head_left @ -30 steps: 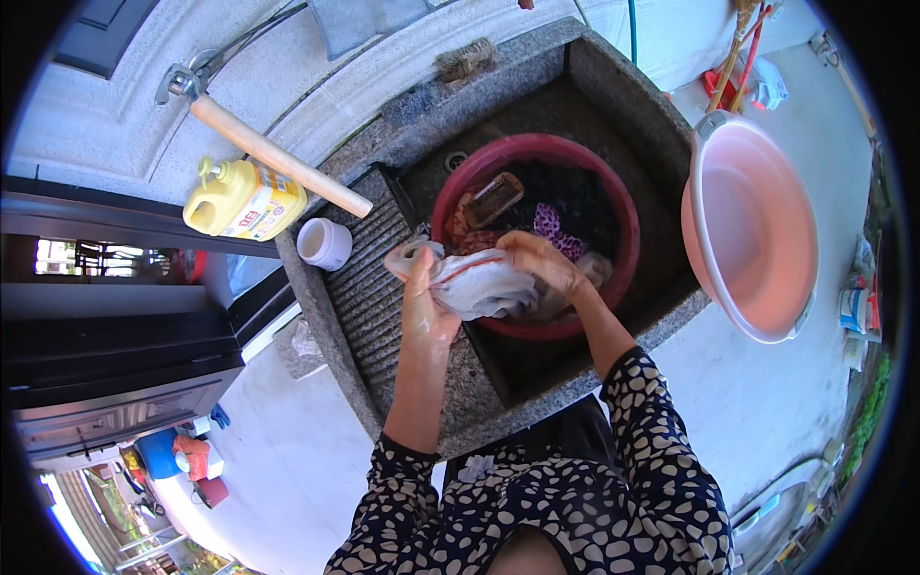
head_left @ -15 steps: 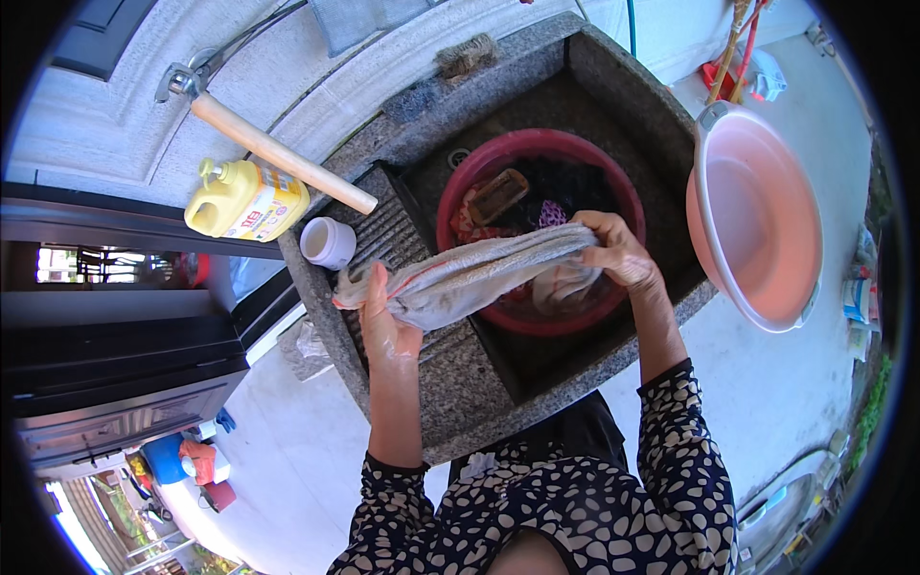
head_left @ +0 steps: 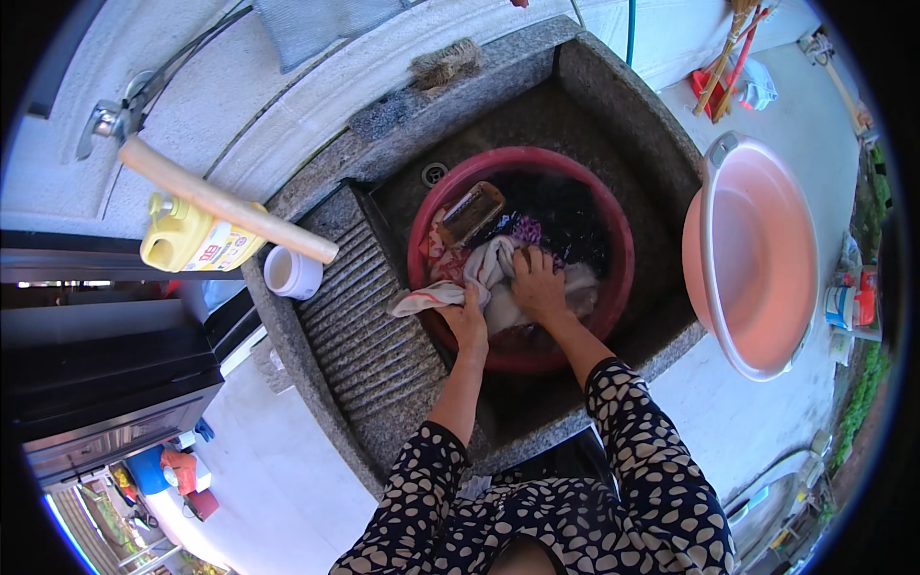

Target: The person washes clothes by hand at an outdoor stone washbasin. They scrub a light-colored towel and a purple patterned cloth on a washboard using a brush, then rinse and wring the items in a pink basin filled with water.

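Observation:
A pale grey towel with a red edge is bunched over the dark red basin, one end hanging past its left rim. My left hand is closed around that end, near the rim. My right hand presses down on the cloth in the basin, its fingers spread and pointing away from me. Dark wet laundry lies in the water, with a purple patterned piece among it. Against the basin's left inner side rests a brown scrubbing brush.
The basin stands in a stone sink with a ribbed washboard on its left. Beside the washboard are a white tub, a yellow pump jug and a wooden handle. A pink basin sits at the right.
Both hands have brought the towel down from its stretched-out hold above the sink into the red basin. They are closer together, and the towel is now bunched. The view has shifted slightly.

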A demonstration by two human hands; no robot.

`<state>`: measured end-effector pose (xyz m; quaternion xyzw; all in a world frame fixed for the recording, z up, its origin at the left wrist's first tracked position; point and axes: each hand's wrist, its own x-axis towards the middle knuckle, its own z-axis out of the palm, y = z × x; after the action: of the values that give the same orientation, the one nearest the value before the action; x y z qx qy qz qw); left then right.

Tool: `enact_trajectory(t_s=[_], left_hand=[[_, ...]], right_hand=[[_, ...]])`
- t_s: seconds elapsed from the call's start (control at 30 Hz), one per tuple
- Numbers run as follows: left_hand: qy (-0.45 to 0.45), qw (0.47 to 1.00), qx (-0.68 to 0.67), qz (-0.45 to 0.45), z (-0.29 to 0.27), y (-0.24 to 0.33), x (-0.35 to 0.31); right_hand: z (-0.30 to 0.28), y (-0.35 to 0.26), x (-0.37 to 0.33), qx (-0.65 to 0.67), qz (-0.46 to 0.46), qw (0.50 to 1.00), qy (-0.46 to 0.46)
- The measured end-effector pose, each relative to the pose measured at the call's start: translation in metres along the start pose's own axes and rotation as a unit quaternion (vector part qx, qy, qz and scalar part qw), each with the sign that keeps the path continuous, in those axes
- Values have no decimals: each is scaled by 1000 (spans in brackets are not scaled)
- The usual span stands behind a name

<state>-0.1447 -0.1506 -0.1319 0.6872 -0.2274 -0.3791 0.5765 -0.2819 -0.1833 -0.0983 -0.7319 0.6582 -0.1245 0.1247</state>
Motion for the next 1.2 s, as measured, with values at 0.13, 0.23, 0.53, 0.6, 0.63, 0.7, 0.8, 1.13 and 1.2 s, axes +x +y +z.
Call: enact_trajectory(t_s=[0.13,0.23,0.53,0.6,0.63,0.7,0.8,1.13,1.2], left_hand=[[-95,989,90,-75,-3,-37,9],[-133,981,25,-139,-2,-27,5],[-149,828,-412,-351,4,84,-26],[-242,777,-452,-365,6,85,-21],[-286,751,-468,-368,2,79,-14],[-410,631,-556,-353,-19,42,9],[-285,859,-373,-204,-16,77,-33],[-262,838,-360,-316,-16,40,-17],[-323,767,-523,-186,0,40,-31]], right_hand=[[32,30,8,-40,-7,997,-67],[39,55,17,-2,-26,997,-67],[-121,8,21,689,123,688,-192],[-124,-38,-8,572,13,808,-141],[-119,-58,-23,455,-82,882,-88],[-108,-93,-53,350,-183,919,-20],[-119,-109,-60,299,-173,938,33],[-67,-93,25,294,61,952,53],[-38,-113,-15,124,16,975,183]])
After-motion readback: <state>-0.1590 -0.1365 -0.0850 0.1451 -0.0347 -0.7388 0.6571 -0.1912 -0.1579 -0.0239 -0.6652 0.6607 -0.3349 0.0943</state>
